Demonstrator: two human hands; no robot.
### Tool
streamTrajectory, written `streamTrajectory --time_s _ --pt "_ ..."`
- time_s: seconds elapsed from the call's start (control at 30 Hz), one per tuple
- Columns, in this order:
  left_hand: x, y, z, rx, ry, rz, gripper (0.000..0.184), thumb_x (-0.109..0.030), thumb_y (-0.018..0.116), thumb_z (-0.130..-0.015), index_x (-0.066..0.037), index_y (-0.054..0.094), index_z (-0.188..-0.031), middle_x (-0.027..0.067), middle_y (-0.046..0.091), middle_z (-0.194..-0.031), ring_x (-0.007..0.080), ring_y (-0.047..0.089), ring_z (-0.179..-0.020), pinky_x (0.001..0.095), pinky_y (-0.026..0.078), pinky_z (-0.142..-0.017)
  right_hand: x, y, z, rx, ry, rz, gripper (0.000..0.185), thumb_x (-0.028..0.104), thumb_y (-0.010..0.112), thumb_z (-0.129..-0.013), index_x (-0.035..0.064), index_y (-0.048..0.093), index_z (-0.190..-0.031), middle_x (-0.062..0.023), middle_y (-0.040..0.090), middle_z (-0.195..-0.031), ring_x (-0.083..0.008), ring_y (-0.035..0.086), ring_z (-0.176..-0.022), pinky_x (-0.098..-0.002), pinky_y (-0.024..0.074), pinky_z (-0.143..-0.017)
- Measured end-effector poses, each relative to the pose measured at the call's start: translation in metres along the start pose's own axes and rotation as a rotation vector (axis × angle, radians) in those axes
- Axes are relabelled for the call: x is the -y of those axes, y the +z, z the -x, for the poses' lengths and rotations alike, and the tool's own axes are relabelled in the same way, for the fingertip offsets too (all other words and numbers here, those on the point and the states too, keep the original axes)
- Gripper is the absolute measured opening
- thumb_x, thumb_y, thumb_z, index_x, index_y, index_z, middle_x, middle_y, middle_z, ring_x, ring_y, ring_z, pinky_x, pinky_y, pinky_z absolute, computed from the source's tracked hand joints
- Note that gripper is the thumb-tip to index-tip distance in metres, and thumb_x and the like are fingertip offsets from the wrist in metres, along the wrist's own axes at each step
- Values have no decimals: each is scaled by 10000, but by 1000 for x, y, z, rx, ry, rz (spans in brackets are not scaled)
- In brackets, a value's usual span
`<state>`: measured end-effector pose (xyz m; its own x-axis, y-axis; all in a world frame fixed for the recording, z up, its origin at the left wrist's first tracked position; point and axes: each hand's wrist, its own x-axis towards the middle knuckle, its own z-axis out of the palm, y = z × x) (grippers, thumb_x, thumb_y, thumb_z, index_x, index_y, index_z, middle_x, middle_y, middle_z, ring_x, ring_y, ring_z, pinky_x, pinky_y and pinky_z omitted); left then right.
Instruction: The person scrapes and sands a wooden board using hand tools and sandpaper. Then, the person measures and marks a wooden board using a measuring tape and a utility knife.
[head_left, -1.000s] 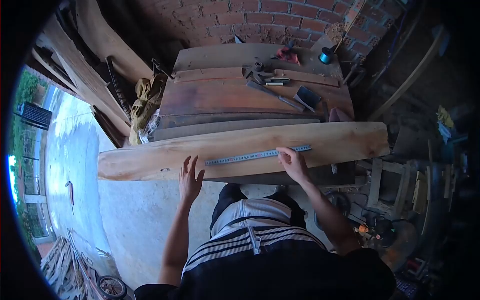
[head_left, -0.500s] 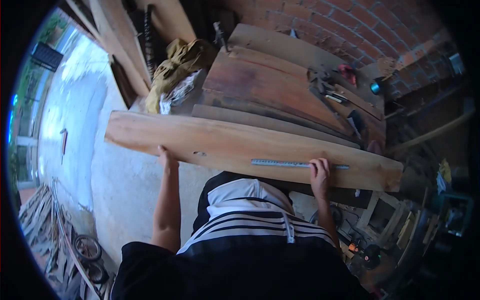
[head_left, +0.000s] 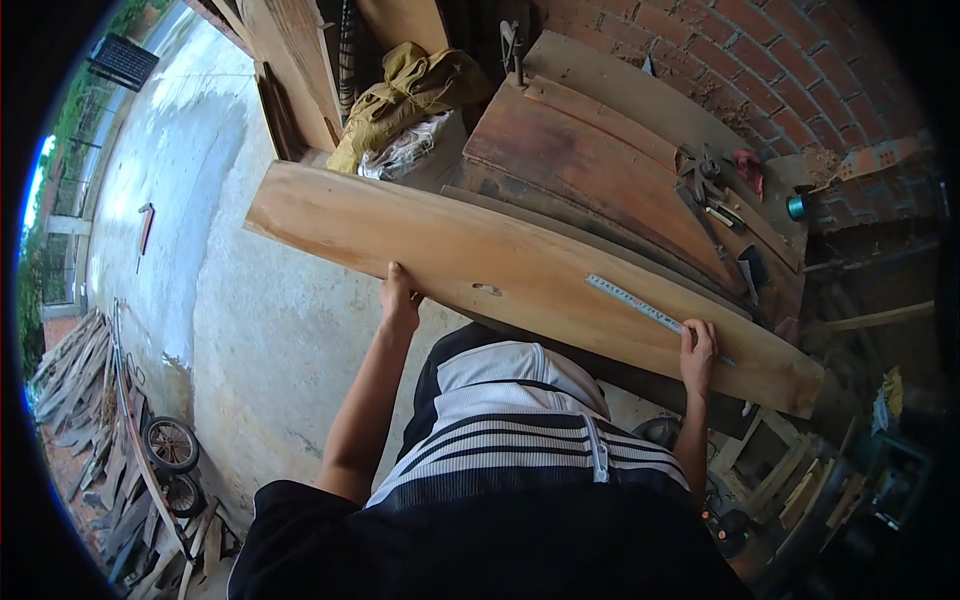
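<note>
A long pale wooden board (head_left: 420, 225) spans the space in front of my waist, its left end higher in view than its right. My left hand (head_left: 400, 302) grips the near edge, thumb on the upper face and fingers mostly hidden below. A knot or hole marks the wood right of that thumb. A narrow metal ruler (head_left: 635, 302) with printed numbers lies along the board's right half. My right hand (head_left: 698, 350) is closed over the ruler's right part, against the board; a short end shows beyond the fingers.
Behind the board stands a brown wooden workbench (head_left: 575, 165) with a clamp (head_left: 515, 55), loose tools and a teal roll (head_left: 796, 207). A yellow sack (head_left: 405, 95) and planks lean at its left. Scrap wood (head_left: 95, 400) and small wheels (head_left: 172, 443) lie on the lower left.
The view has shifted, so the bench and board appear further right. The board and ruler now slope more steeply down to the right. Both hands keep their places on them.
</note>
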<state>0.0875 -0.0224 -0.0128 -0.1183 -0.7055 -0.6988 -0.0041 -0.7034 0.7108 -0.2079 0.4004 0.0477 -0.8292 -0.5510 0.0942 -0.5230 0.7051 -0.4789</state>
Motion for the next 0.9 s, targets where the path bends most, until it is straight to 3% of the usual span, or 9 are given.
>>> streamTrajectory --time_s 0.03,0.27,0.37,0.5,0.6,0.67,0.77,0.83,0.9 --pt "0 7 16 54 -25 -28 507 -432 412 -1024 -31 411 -1334 146 508 -1273 285 555 -1114 445 484 -915 0 -1 -3 6 10 2 88 117 581 -924 35 590 -955 -152 571 -937 -371 577 -904 -446 452 -786" --pt "18 33 77 428 -241 -232 531 -354 322 -1056 96 367 -1333 264 542 -1251 347 618 -1099 454 535 -934 42 20 -26 15 -58 -51 73 109 563 -933 41 577 -956 -151 569 -924 -373 575 -899 -446 454 -776" --pt "15 40 75 650 -385 -437 560 -367 337 -1054 96 367 -1367 266 565 -1279 344 610 -1134 424 533 -930 69 38 -37 37 -93 -101 66 112 558 -933 49 573 -947 -143 572 -928 -369 562 -905 -445 448 -789" --pt "6 56 86 707 -465 -499 543 -367 358 -1051 77 416 -1358 244 591 -1272 311 609 -1147 392 531 -918 93 51 -46 27 -148 4 51 111 557 -929 63 572 -936 -131 575 -935 -362 549 -912 -449 438 -799" --pt "-7 52 84 597 -431 -531 513 -387 402 -1042 57 551 -1252 202 651 -1188 251 660 -1049 355 541 -873 91 58 -49 15 -147 1 48 122 563 -924 76 576 -935 -123 579 -939 -353 541 -914 -451 435 -800" --pt "-22 36 69 822 -300 -927 483 -387 453 -1031 47 636 -1135 172 699 -1059 202 693 -897 330 560 -806 88 61 -49 -1 -119 -11 41 117 576 -914 81 577 -934 -124 582 -932 -361 545 -907 -454 437 -798" --pt "-30 24 58 727 -160 -809 462 -370 481 -1023 48 672 -1070 132 720 -939 188 693 -781 318 572 -726 93 64 -51 17 -100 -66 48 111 593 -901 81 577 -935 -129 587 -929 -364 551 -895 -456 440 -793" --pt "-33 31 60 708 -96 -752 420 -349 501 -1020 34 655 -1096 134 715 -977 170 688 -763 288 571 -680 106 76 -55 20 -82 -108 49 102 611 -883 85 581 -917 -121 595 -910 -369 558 -877 -460 443 -788" --pt "-35 45 69 690 -11 -586 407 -350 537 -1004 32 636 -1102 120 712 -950 164 684 -743 294 573 -676 129 92 -58 49 -206 -158 50 100 631 -859 90 587 -880 -106 604 -891 -365 564 -869 -455 450 -781"
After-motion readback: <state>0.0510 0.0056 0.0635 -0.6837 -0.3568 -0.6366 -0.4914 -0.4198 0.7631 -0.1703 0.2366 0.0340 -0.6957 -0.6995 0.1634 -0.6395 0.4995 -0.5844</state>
